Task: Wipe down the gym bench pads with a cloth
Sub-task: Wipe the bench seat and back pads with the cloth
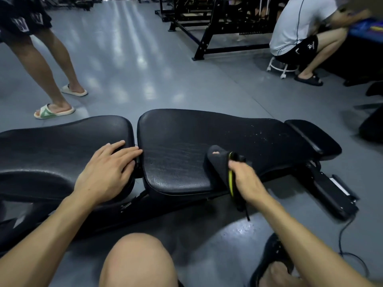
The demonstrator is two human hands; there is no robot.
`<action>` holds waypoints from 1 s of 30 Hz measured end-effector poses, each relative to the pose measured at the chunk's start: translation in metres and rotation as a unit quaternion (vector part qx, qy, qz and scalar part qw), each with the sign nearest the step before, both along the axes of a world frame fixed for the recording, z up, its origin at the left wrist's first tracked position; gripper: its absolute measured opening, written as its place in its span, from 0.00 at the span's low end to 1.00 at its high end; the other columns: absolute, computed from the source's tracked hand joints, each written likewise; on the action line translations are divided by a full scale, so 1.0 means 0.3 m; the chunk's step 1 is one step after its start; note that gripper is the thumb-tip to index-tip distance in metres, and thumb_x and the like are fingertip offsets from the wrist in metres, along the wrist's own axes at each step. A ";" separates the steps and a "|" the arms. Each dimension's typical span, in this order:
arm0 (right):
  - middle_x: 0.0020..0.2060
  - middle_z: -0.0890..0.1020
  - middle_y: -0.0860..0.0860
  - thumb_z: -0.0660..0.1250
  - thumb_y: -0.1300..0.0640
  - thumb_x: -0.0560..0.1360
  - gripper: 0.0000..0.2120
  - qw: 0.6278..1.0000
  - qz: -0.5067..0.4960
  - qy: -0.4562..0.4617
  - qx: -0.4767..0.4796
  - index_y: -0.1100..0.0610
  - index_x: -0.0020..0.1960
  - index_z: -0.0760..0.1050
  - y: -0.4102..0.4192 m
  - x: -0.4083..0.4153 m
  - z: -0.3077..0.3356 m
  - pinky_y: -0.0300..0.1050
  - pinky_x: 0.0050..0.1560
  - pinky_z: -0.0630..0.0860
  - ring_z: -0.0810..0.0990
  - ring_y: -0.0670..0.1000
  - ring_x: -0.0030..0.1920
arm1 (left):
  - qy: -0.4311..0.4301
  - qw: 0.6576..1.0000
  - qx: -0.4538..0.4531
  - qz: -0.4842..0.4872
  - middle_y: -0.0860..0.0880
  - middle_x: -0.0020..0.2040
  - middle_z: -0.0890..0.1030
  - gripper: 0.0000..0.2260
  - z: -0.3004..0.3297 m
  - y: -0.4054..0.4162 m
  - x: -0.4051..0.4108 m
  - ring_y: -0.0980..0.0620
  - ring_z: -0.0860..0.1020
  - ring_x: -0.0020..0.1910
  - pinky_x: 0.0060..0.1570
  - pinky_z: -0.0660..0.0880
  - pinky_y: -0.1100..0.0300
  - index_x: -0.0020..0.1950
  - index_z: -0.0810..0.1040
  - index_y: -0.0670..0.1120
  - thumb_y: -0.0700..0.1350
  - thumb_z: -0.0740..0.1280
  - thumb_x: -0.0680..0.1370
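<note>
Both forearms bare, no sleeves showing. Left hand (107,172) and right hand (246,181) bare: no gloves, rings or watch visible. Bare knee (136,264) below the left hand. Black sandal (269,259) on the foot below the right hand.

Right hand (244,179) grips cloth (219,162) on pad (178,141); left hand (105,168) rests flat.

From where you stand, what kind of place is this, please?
Most likely a gym or a gym-equipment workshop: a padded black vinyl bench in front, black steel exercise frames behind it, and a glossy grey floor.
</note>
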State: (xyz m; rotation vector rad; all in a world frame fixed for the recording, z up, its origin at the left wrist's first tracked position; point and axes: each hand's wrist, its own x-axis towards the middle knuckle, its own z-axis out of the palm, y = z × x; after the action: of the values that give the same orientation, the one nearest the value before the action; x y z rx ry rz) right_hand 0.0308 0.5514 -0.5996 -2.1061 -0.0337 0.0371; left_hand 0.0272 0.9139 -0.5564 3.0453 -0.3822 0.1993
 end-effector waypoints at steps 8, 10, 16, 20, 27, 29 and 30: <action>0.75 0.72 0.56 0.52 0.49 0.81 0.24 0.990 -0.090 0.027 -0.109 0.56 0.69 0.78 -0.036 -0.050 0.012 0.47 0.72 0.59 0.68 0.58 0.73 | -0.009 0.999 -0.032 -0.005 0.53 0.71 0.78 0.21 0.032 -0.064 0.019 0.44 0.71 0.73 0.73 0.65 0.43 0.72 0.76 0.51 0.51 0.56 0.81; 0.75 0.67 0.40 0.51 0.44 0.79 0.28 0.993 0.013 -0.062 -0.104 0.49 0.74 0.74 0.066 -0.105 -0.011 0.34 0.77 0.46 0.58 0.36 0.77 | -0.023 0.997 -0.059 -0.042 0.52 0.69 0.79 0.21 0.031 -0.154 0.042 0.44 0.73 0.71 0.71 0.68 0.43 0.71 0.77 0.50 0.52 0.56 0.80; 0.72 0.76 0.55 0.50 0.42 0.83 0.28 0.993 -0.065 0.006 -0.096 0.56 0.72 0.74 -0.116 0.090 -0.038 0.48 0.74 0.60 0.68 0.56 0.76 | 0.028 0.994 -0.055 -0.091 0.56 0.75 0.73 0.27 -0.027 -0.310 0.152 0.49 0.66 0.77 0.78 0.57 0.48 0.74 0.73 0.54 0.61 0.51 0.80; 0.80 0.63 0.55 0.44 0.41 0.85 0.31 0.976 -0.119 0.077 -0.162 0.58 0.80 0.64 -0.197 0.295 -0.057 0.53 0.81 0.49 0.55 0.56 0.82 | 0.014 0.990 -0.125 -0.069 0.58 0.72 0.75 0.25 -0.058 -0.292 0.165 0.52 0.68 0.75 0.75 0.63 0.49 0.72 0.75 0.55 0.62 0.56 0.80; 0.83 0.53 0.48 0.45 0.35 0.82 0.32 0.952 0.122 -0.084 -0.269 0.46 0.82 0.58 0.150 0.402 -0.034 0.56 0.81 0.41 0.46 0.50 0.83 | 0.024 0.989 -0.127 -0.066 0.62 0.73 0.72 0.21 -0.079 -0.289 0.181 0.55 0.66 0.76 0.74 0.63 0.45 0.73 0.73 0.56 0.59 0.60 0.81; 0.83 0.50 0.47 0.44 0.30 0.77 0.38 0.938 0.156 -0.105 -0.291 0.44 0.83 0.55 0.197 0.388 -0.027 0.57 0.81 0.40 0.43 0.50 0.83 | 0.023 0.989 -0.130 -0.066 0.62 0.73 0.72 0.21 -0.086 -0.285 0.187 0.55 0.65 0.76 0.75 0.63 0.45 0.73 0.73 0.56 0.59 0.60 0.81; 0.83 0.49 0.47 0.45 0.29 0.75 0.40 0.935 0.162 -0.110 -0.296 0.44 0.83 0.54 0.200 0.382 -0.028 0.56 0.81 0.40 0.42 0.49 0.83 | 0.020 0.989 -0.132 -0.065 0.62 0.73 0.72 0.21 -0.089 -0.284 0.188 0.56 0.65 0.76 0.75 0.63 0.46 0.73 0.73 0.57 0.58 0.60 0.81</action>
State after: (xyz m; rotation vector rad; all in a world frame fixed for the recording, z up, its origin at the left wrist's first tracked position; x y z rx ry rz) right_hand 0.1454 0.6113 -0.6080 -2.6770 -0.5693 0.0079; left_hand 0.0836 0.8287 -0.5832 2.7502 -0.5049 0.1659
